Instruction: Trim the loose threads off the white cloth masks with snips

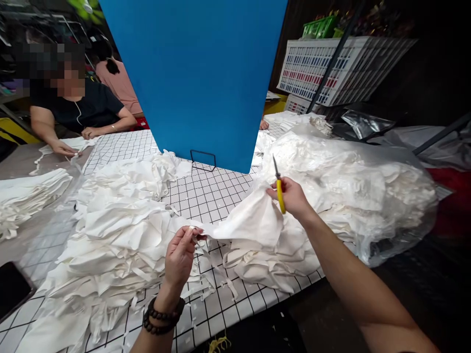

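Observation:
My left hand (181, 256) pinches one end of a white cloth piece (246, 223) just above the table, a bead bracelet on its wrist. My right hand (290, 196) holds the other end of that cloth together with yellow-handled snips (279, 189), blade pointing up. The cloth stretches between both hands. A heap of white cloth pieces (114, 235) lies to the left, and more of them (265, 267) sit under the stretched piece.
A grid-patterned table (206, 193) carries a blue upright board (198, 78) at the back. A clear plastic bag full of white cloth (353, 191) lies on the right. A person in black (73, 110) works at the far left. White crates (331, 66) stand behind.

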Available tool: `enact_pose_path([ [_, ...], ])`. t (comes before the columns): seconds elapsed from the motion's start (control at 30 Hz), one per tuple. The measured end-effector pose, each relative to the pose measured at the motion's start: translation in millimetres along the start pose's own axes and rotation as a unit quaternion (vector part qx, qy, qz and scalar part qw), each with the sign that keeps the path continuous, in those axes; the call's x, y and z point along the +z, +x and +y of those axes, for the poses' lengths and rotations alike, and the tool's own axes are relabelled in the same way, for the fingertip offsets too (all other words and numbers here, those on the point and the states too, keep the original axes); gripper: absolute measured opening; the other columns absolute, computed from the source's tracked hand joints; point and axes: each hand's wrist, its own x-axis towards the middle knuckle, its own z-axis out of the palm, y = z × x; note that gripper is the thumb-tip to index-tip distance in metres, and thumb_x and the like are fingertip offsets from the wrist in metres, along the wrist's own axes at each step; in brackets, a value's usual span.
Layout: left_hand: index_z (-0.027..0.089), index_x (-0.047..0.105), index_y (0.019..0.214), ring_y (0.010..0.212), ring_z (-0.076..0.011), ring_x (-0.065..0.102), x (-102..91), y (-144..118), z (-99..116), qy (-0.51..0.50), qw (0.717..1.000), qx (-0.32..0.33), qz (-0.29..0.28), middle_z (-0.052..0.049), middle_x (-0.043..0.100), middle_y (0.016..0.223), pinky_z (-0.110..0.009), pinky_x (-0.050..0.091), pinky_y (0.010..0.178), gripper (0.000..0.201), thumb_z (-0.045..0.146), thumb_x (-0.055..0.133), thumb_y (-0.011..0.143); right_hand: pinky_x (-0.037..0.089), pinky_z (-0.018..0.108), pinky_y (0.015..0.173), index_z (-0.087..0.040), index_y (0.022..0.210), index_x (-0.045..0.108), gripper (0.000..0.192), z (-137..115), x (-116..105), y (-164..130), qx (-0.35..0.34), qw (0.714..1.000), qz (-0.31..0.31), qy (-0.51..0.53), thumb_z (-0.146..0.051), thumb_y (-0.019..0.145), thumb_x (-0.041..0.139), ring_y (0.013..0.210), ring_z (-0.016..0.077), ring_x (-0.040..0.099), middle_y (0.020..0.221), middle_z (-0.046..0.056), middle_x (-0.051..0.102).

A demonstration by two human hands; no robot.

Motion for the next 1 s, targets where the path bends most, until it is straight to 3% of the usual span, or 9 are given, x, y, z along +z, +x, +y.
enact_pose_path([
  [0.1, 0.017, 0.064, 0.08, 0.084, -0.0166, 0.059, -11.7, 2, -3, 0.045, 0.999, 0.017, 0.021, -0.004, 0.063, 0.088, -0.031, 0.049, 0.085, 0.018, 0.033, 0.06, 0.086, 0.051, 0.031, 0.072, -0.02, 0.09, 0.059, 0.042, 3, 10, 13, 0.017, 0.999, -0.02, -0.033, -0.039, 0.06, 0.081, 0.082, 0.0199, 0.063, 0.095, 0.005, 0.067],
  [0.2, 0.017, 0.061, 0.077, 0.087, -0.0208, 0.06, -28.1, 1, -6, 0.217, 0.975, 0.016, 0.037, -0.005, 0.063, 0.084, -0.036, 0.046, 0.089, 0.025, 0.038, 0.054, 0.089, 0.051, 0.029, 0.063, -0.019, 0.082, 0.06, 0.034, 14, 13, -6, 0.045, 0.992, -0.099, -0.057, -0.034, 0.06, 0.081, 0.073, 0.02, 0.065, 0.082, 0.004, 0.069],
  [0.3, 0.017, 0.062, 0.082, 0.1, -0.0304, 0.057, -31.1, -5, -6, 0.45, 0.891, 0.014, 0.056, -0.011, 0.062, 0.093, -0.047, 0.043, 0.094, 0.026, 0.042, 0.055, 0.086, 0.049, 0.027, 0.057, -0.018, 0.076, 0.059, 0.03, 26, 13, -35, 0.066, 0.982, -0.162, -0.075, -0.032, 0.06, 0.08, 0.066, 0.0183, 0.063, 0.073, 0.002, 0.067],
  [0.43, 0.014, 0.062, 0.109, 0.128, -0.0413, 0.036, -0.6, -19, 0, 0.605, 0.776, 0.128, 0.121, -0.021, 0.043, 0.134, -0.059, 0.029, 0.104, 0.034, 0.035, 0.062, 0.081, 0.047, 0.026, 0.057, -0.018, 0.087, 0.061, 0.034, 32, 24, -61, 0.07, 0.979, -0.164, -0.101, -0.03, 0.06, 0.078, 0.065, 0.0156, 0.059, 0.079, 0.001, 0.065],
  [0.5, 0.017, 0.063, 0.109, 0.119, -0.037, 0.046, 18.6, -25, 0, 0.582, 0.792, 0.157, 0.097, -0.018, 0.05, 0.126, -0.053, 0.036, 0.099, 0.03, 0.032, 0.061, 0.083, 0.046, 0.026, 0.058, -0.019, 0.089, 0.061, 0.034, 31, 33, -66, 0.058, 0.977, -0.178, -0.103, -0.028, 0.06, 0.076, 0.067, 0.0151, 0.058, 0.079, 0.0, 0.064],
  [0.57, 0.02, 0.067, 0.095, 0.093, -0.0284, 0.058, 32.5, -28, -5, 0.52, 0.843, 0.134, 0.043, -0.012, 0.061, 0.1, -0.041, 0.046, 0.083, 0.018, 0.032, 0.06, 0.084, 0.046, 0.025, 0.059, -0.02, 0.088, 0.061, 0.032, 28, 39, -70, 0.039, 0.974, -0.197, -0.102, -0.026, 0.06, 0.075, 0.068, 0.0145, 0.057, 0.079, -0.002, 0.063],
  [0.7, 0.018, 0.07, 0.079, 0.052, -0.0151, 0.051, 44.2, -22, -33, 0.324, 0.937, -0.111, -0.068, -0.005, 0.065, 0.073, -0.025, 0.041, 0.049, 0.03, 0.044, 0.059, 0.085, 0.042, 0.024, 0.058, -0.02, 0.081, 0.06, 0.02, 23, 40, -77, 0.01, 0.971, -0.212, -0.111, -0.025, 0.065, 0.071, 0.065, 0.0135, 0.053, 0.072, -0.003, 0.06],
  [0.83, 0.012, 0.07, 0.088, 0.043, -0.0058, 0.039, 60.0, -14, -54, 0.08, 0.932, -0.338, -0.103, -0.006, 0.067, 0.084, -0.019, 0.032, 0.039, 0.038, 0.048, 0.062, 0.082, 0.043, 0.025, 0.058, -0.02, 0.087, 0.057, 0.016, 16, 31, -86, 0.016, 0.978, -0.193, -0.072, -0.027, 0.075, 0.065, 0.062, 0.0127, 0.052, 0.074, -0.002, 0.059],
  [1.0, 0.013, 0.067, 0.091, 0.047, -0.0029, 0.035, 88.4, -18, -53, -0.115, 0.907, -0.399, -0.061, -0.005, 0.063, 0.088, -0.014, 0.023, 0.037, 0.038, 0.049, 0.066, 0.08, 0.048, 0.026, 0.07, -0.022, 0.085, 0.052, 0.023, 0, 27, -109, 0.027, 0.98, -0.179, 0.079, -0.027, 0.074, 0.072, 0.073, 0.0148, 0.059, 0.08, -0.002, 0.061],
])
